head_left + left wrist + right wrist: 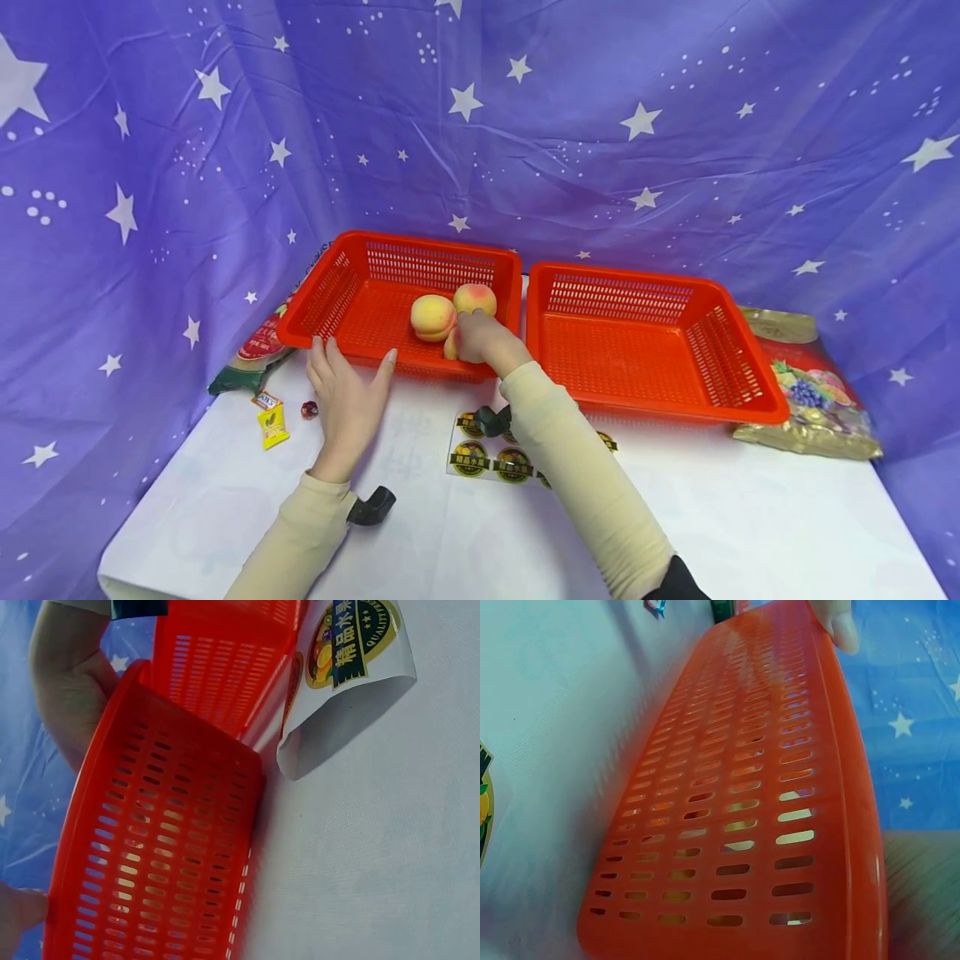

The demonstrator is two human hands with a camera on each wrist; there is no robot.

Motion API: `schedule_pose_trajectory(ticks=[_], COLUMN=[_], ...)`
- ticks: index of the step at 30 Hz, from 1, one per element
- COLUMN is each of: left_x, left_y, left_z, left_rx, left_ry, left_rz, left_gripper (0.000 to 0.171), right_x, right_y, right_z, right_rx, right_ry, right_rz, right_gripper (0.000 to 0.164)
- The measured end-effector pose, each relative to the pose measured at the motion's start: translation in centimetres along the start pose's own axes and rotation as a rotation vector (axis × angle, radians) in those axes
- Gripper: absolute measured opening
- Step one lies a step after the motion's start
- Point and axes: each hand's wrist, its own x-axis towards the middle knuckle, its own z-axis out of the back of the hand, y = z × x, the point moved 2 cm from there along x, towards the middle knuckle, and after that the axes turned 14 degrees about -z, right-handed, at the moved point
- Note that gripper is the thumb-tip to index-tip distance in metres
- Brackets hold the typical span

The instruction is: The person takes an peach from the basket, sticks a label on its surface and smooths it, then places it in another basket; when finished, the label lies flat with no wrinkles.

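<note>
Two yellow-pink peaches (pixel 432 317) show plainly in the left red basket (pixel 375 304). A further peach (pixel 451 344) is partly covered by my right hand (pixel 487 340), which reaches over the front rim with its fingers bent around that fruit. The fingertips are largely hidden. My left hand (pixel 347 408) rests against the same basket's front rim, fingers spread and fairly straight, thumb apart to the right. In the right wrist view, a left fingertip (pixel 845 631) lies over the rim. The perforated basket wall (pixel 161 832) hides most of the fruit in the left wrist view.
A second red basket (pixel 622 354) stands to the right. A sheet of round fruit stickers (pixel 470 459) lies in front. A gold-red bag (pixel 813 392) lies at right, another bag (pixel 258 346) at left. A yellow candy (pixel 273 426) and other small wrapped sweets are nearby.
</note>
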Motion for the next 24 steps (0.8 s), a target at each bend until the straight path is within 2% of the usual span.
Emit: schedule_pose_trajectory(ticks=[5, 15, 21, 24], left_x=[-0.02, -0.25, -0.29, -0.35], left_y=[0.06, 0.36, 0.37, 0.37], left_z=[-0.06, -0.13, -0.16, -0.18], left_rx=[0.014, 0.033, 0.036, 0.035], left_ry=[0.009, 0.022, 0.031, 0.034], left_rz=[-0.001, -0.015, -0.020, -0.014], left_gripper=[0.093, 0.094, 0.094, 0.094], right_x=[-0.03, -0.14, -0.31, -0.43], right_y=[-0.01, 0.02, -0.13, -0.15], right_z=[-0.08, 0.01, 0.16, 0.36], right_rx=[-0.016, -0.038, -0.063, -0.074], right_ry=[-0.030, -0.064, -0.075, -0.088], right_rz=[0.011, 0.030, 0.041, 0.054], right_gripper=[0.046, 0.055, 0.048, 0.051])
